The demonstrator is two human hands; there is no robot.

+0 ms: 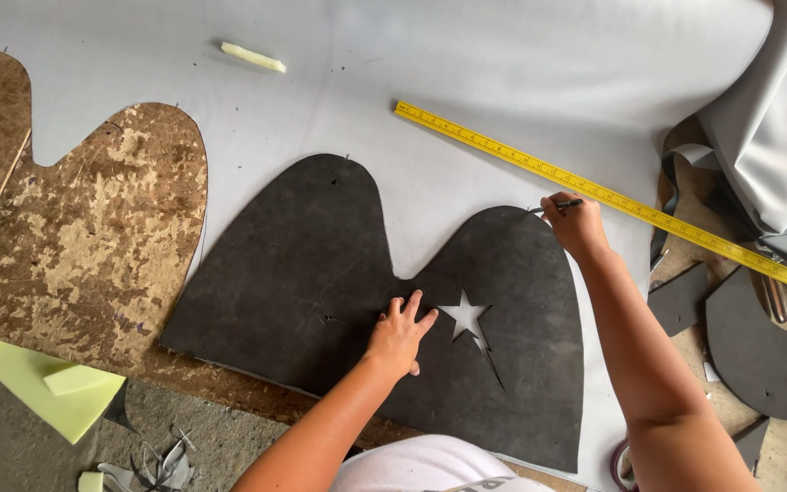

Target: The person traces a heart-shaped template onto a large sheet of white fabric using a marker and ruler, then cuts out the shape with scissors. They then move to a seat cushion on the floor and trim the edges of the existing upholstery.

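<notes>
- Step in hand, by my read: tracing round the black template (321, 273) onto the grey sheet (503, 64) under it.
- Template lies flat on the sheet, 2 rounded humps pointing away from the person, star-shaped cutout (464, 316) near the middle.
- Left hand (400, 334): fingers spread, palm pressed flat on the template just beside the star; grasping nothing, only pinning it down.
- Right hand (576, 223): clenched round a thin pen (557, 207), tip at the top edge of the right hump.
- Yellow tape measure (594, 191) lies diagonally on the sheet, just beyond the right hand, untouched.
- Next move prob. needs: tip kept tight vs the edge, steady downward pressure w/ the left so the template doesn't creep.
</notes>
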